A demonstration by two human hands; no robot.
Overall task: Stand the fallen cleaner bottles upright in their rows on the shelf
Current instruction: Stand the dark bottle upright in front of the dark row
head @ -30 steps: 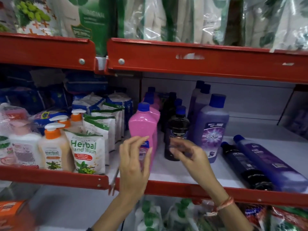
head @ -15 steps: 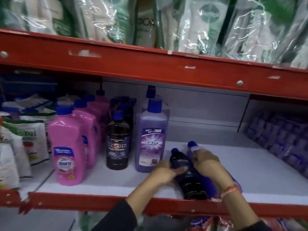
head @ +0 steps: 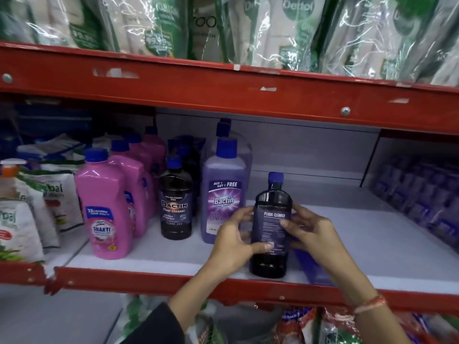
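Note:
A black floor cleaner bottle (head: 271, 260) with a blue cap stands upright near the front edge of the white shelf (head: 372, 247). My left hand (head: 233, 242) and my right hand (head: 310, 234) grip it from both sides. Behind my right hand a purple bottle (head: 311, 268) lies on its side, mostly hidden. To the left stand rows of pink bottles (head: 105, 212), black Bactin bottles (head: 176, 204) and purple Bactin bottles (head: 223, 194), all upright.
Herbal hand wash pouches (head: 32, 209) fill the left section. Purple packs (head: 417, 194) are stacked at the far right. The red upper shelf rail (head: 223, 93) hangs low overhead. White shelf surface shows right of the held bottle.
The black bottle lay on its side beside the purple one; now it stands upright between both hands. The view has shifted right and closer.

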